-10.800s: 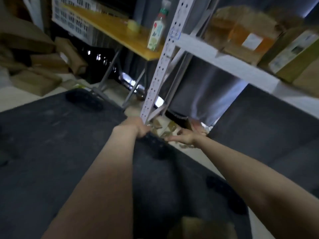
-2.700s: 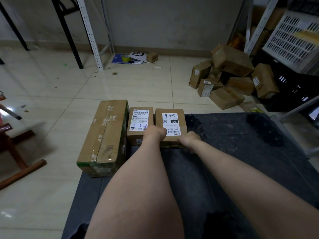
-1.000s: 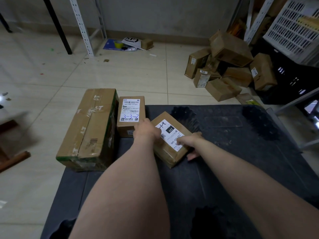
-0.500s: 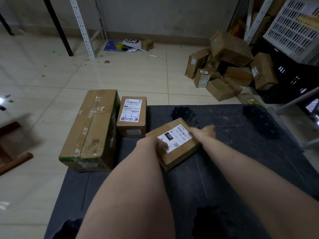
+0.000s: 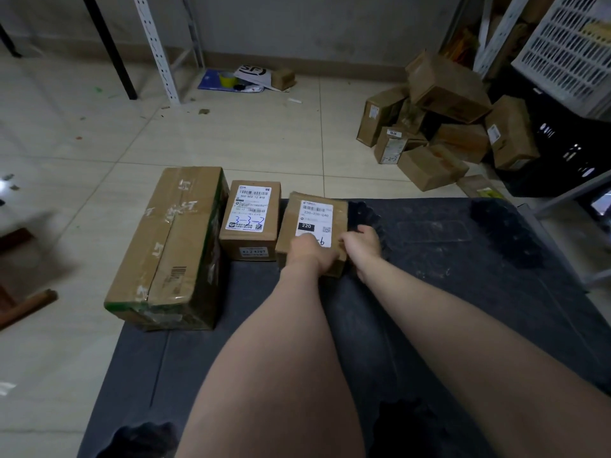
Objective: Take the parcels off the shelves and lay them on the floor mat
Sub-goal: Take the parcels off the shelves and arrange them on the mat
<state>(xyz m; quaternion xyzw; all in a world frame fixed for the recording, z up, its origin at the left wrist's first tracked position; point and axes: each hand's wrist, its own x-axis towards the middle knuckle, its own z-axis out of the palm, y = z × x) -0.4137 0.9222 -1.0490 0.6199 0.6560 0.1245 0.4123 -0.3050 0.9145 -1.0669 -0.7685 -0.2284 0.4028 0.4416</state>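
We see the dark floor mat (image 5: 463,309), and at its far-left edge the long taped parcel (image 5: 172,239), then the labelled parcel (image 5: 249,223), then the small parcel (image 5: 314,216) marked 220. Our left hand (image 5: 305,251) grips its near end, and our right hand (image 5: 362,244) clasps its right side.

Camera, one item: wide-angle, worn on my head. Facing: forward and down. Centre of view: the parcel (image 5: 314,213), with my left hand (image 5: 307,252) and right hand (image 5: 363,241) on it. Nearness: close; my arms (image 5: 281,358) fill the lower frame. Mid frame: floor mat (image 5: 463,292). Upper frame: tiled floor (image 5: 248,143), wall (image 5: 314,24)
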